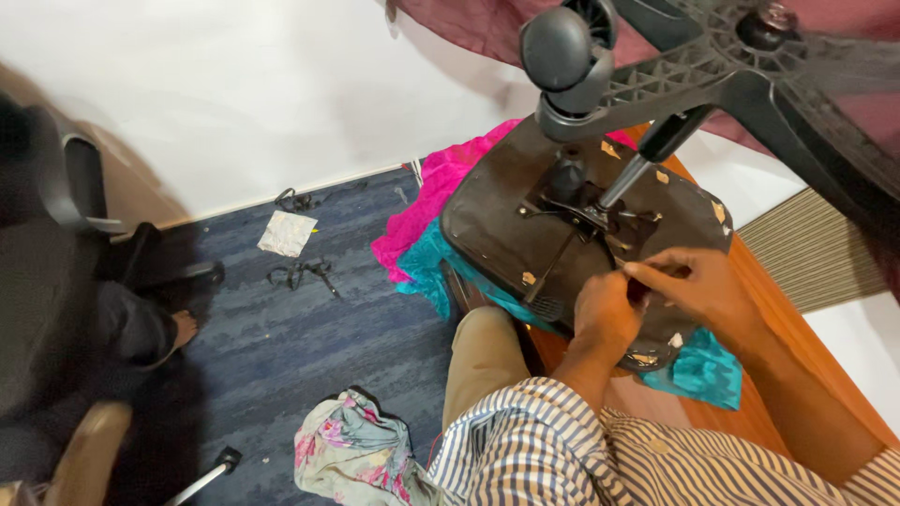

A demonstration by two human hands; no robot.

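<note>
one striped sleeve [525, 440], two hands [656, 300], one upturned chair [572, 225]

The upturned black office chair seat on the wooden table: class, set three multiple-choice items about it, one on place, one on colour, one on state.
1. Where are both hands? A on the seat's underside; B on the carpet; C on the wall.
2. What colours are the cloths under the seat? A pink and teal; B white; C black.
3. How does the chair lie? A upright; B upside down; C folded.

A: left hand and right hand meet on the black office chair seat.
A: pink cloth, teal cloth.
B: black wheeled base points up.
</note>
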